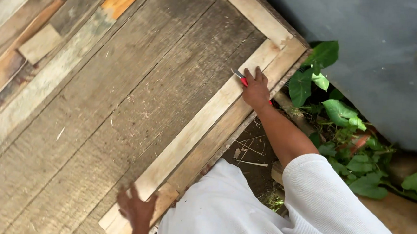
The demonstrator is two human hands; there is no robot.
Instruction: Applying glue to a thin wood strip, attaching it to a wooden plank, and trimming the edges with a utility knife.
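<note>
Pale wood strip point(195, 130) | right hand point(255, 90) grips red-handled tool point(240, 77) | left hand point(136, 208) open, flat on strip end

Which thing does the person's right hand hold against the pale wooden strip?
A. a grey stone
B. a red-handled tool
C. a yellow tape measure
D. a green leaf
B: the right hand grips a red-handled tool, its tip resting on the pale wooden strip.
</note>
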